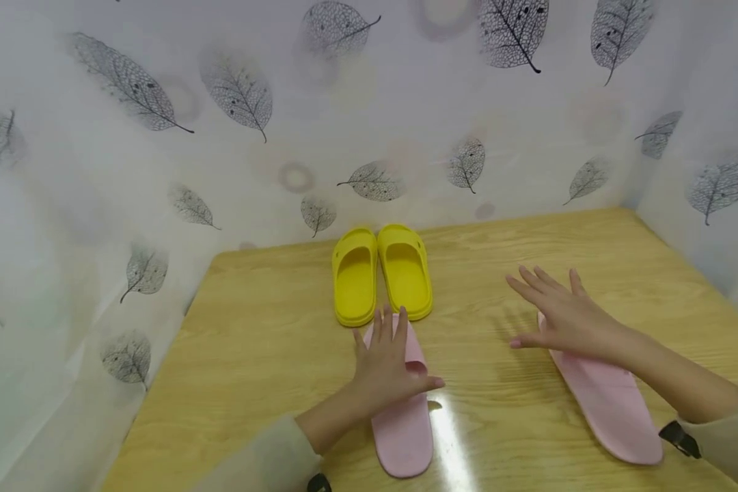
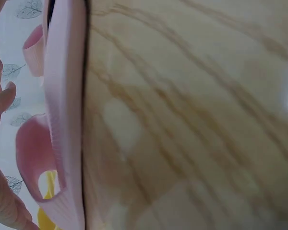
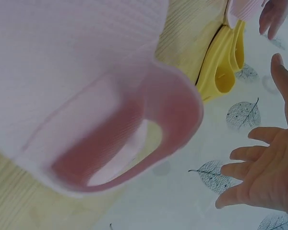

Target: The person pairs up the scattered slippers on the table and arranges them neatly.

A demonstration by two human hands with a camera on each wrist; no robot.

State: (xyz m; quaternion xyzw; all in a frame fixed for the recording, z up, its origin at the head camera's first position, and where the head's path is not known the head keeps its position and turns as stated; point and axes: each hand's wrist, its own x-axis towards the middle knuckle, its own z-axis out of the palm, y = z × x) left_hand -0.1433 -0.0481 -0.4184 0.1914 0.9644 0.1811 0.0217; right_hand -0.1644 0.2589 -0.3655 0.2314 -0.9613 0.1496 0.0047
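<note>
Two pink slippers lie apart on the wooden table. Over the left pink slipper (image 1: 405,437) my left hand (image 1: 381,369) is spread, its fingers straight above the strap. In the left wrist view this slipper (image 2: 65,110) stands between the hand and the camera's side of the tabletop. My right hand (image 1: 568,321), fingers splayed, hovers over the front of the right pink slipper (image 1: 615,410) and hides its strap. The right wrist view shows that slipper's open strap (image 3: 175,105), with the right hand (image 3: 273,167) apart from it and nothing in its fingers.
A pair of yellow slippers stands side by side at the back of the table (image 1: 270,355): the left yellow slipper (image 1: 354,290) and the right yellow slipper (image 1: 408,280). The left one is close to the left pink slipper's toe. Leaf-printed sheeting (image 1: 406,123) hangs behind and at the sides.
</note>
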